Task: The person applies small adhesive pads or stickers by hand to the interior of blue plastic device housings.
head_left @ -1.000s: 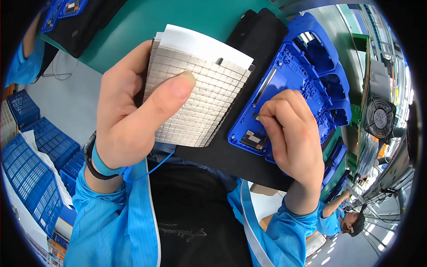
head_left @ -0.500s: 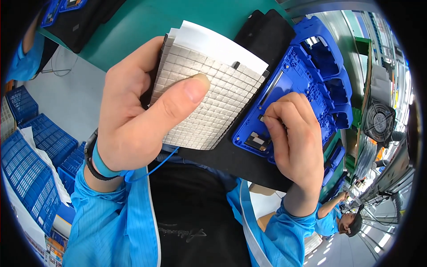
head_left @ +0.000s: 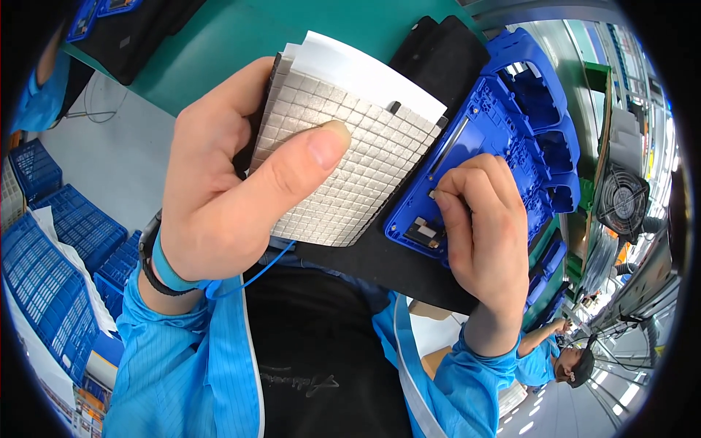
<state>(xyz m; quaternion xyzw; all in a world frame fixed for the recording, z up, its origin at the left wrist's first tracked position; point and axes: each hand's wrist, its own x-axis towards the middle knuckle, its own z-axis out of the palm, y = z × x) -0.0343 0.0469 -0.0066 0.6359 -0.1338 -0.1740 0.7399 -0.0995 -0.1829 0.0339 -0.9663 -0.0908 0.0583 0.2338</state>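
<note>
My left hand [head_left: 241, 175] grips a stack of sheets cut into small silvery-grey squares [head_left: 343, 153], thumb flat on the top one. White backing paper [head_left: 365, 73] sticks out at the far end, with one small dark piece on it. Over the blue plastic housing [head_left: 456, 164] is my right hand [head_left: 485, 226], thumb and forefinger pinched together. A tiny pale bit shows at those fingertips, too small to name. Just left of the fingers, a dark rectangular part with a white patch [head_left: 425, 231] sits in the housing's near corner.
The housing lies on a black mat [head_left: 387, 266] over a green bench [head_left: 219, 51]. A black padded thing [head_left: 438, 51] lies behind. Blue crates [head_left: 51, 285] stand at left. A fan [head_left: 623, 193] and another person [head_left: 555, 358] are at right; a further blue sleeve [head_left: 44, 95] shows at far left.
The sheet stack and the blue housing sit very slightly further right in view. My right hand stays pinched at nearly the same spot over the housing.
</note>
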